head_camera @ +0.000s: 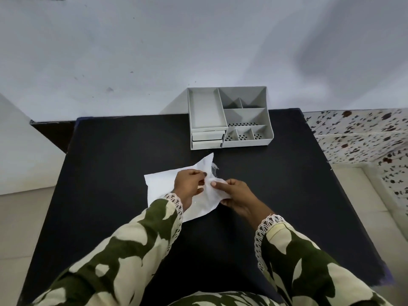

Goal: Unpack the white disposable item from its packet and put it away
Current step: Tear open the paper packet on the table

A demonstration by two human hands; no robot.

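The task looks to be at its opening step. Both hands meet over the packet (163, 184), a flat white sachet with a clear plastic edge that lies on the black desk (110, 151). The left hand (189, 184) has its fingers (202, 173) curled down and pinching the packet's upper right part, and the right hand (236, 195) pinches the same stretch from the other side, its thumb pressed on top just beside the left fingers. Between the two sets of fingers the wrapping is crumpled and lifted, which suggests a tear or peel is under way; I cannot tell whether the seal has already given. A flap of clear film (214, 167) stands up just beyond the fingers. The white disposable item itself is not out: it seems to be inside the packet, under and to the left of the fingers, and its shape cannot be made out

What is left, by my judgement, is most of the job: opening the wrapper, drawing the item free, and placing it in the grey organiser (229, 118), which stands well beyond the fingers at the far edge of the desk, its compartments showing nothing in them and its two small drawers closed
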